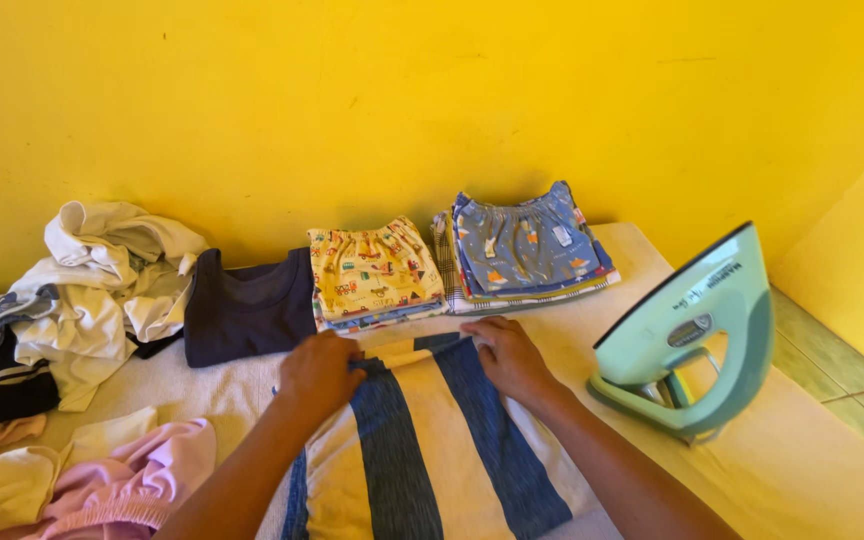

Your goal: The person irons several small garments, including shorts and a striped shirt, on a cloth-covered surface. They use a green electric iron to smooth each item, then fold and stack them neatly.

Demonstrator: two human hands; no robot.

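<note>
Striped garment (422, 440) flat on bench (812, 470), long axis running toward person. Left hand (320, 372), right hand (510, 355) – both grips closed, pinching far edge, level across stripes; iron (697, 335) upright, nearer right hand.

The one camera sits on the person's head, looks down and forward, close over the cloth-covered ironing table (812, 470), facing the plain yellow wall (432, 100).
</note>
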